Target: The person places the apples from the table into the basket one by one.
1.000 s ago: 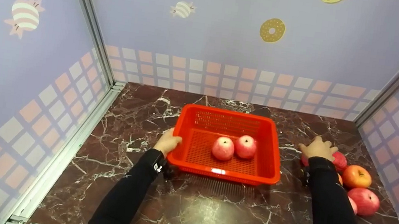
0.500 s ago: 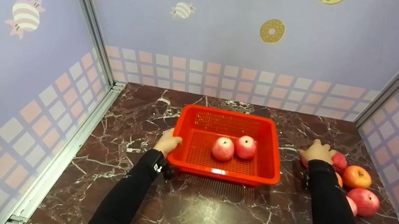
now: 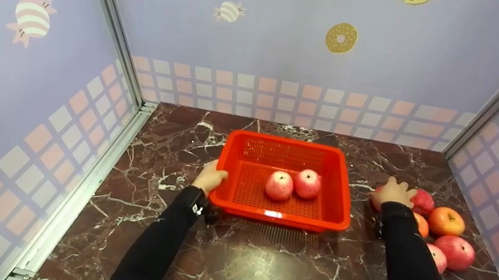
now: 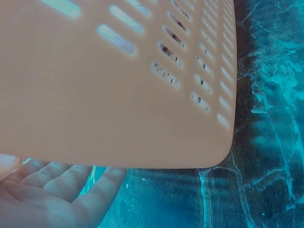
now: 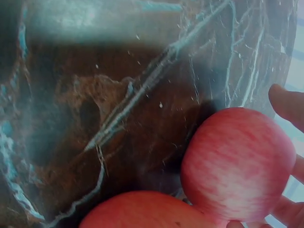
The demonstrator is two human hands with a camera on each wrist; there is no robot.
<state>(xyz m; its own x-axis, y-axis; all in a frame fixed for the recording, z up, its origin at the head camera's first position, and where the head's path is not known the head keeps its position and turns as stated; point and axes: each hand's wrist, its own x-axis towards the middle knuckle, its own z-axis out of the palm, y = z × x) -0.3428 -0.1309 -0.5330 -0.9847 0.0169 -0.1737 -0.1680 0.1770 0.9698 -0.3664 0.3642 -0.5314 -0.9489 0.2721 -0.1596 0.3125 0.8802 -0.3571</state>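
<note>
My left hand (image 3: 209, 178) grips the left rim of a red perforated plastic basket (image 3: 344, 191), thumb over the edge. In the left wrist view its fingers (image 4: 66, 183) show beneath the basket's wall. Two pink-red apples (image 3: 279, 186) sit inside, right of its middle. To the basket's right, my right hand (image 3: 393, 192) holds another apple (image 5: 237, 166) at the left end of a fruit cluster. The right wrist view shows thumb and fingers curled about this apple, close to the table. An orange-red fruit (image 5: 147, 211) lies beside it.
Near the right wall lie more fruits: a red apple (image 3: 423, 202), an orange-coloured fruit (image 3: 446, 221), a large red apple (image 3: 455, 252) and others partly behind the right sleeve. The dark marble table (image 3: 271, 268) is bounded by patterned walls at the left, back and right.
My right hand has shifted slightly left and toward me, along with the apple in it. More of the fruits behind its sleeve now shows. The left hand and basket stay put.
</note>
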